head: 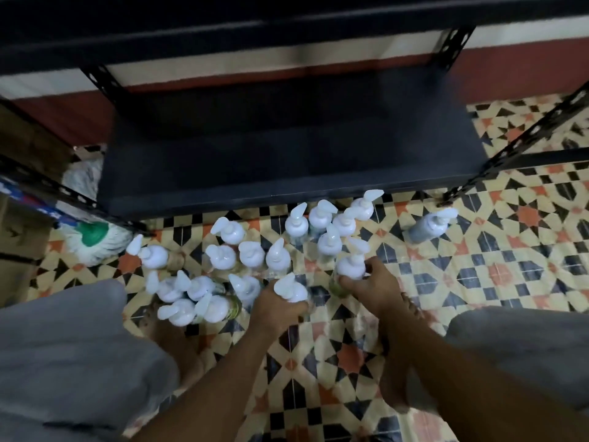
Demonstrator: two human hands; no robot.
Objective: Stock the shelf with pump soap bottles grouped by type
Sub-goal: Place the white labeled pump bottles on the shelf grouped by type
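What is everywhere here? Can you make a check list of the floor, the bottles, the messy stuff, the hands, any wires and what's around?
Surface: patterned tile floor; black bottom shelf holds no bottles.
Job's things: many white-pump soap bottles standing on the floor; one grey bottle stands apart at right.
Clutter: mop head beside the shelf at left.
Hands: left hand grips one bottle; right hand grips another.
Cables: nothing seen.
Surroundings: cardboard boxes far left, red and white wall behind.

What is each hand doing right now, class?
Left hand: closed around a pump soap bottle.
Right hand: closed around another pump bottle.
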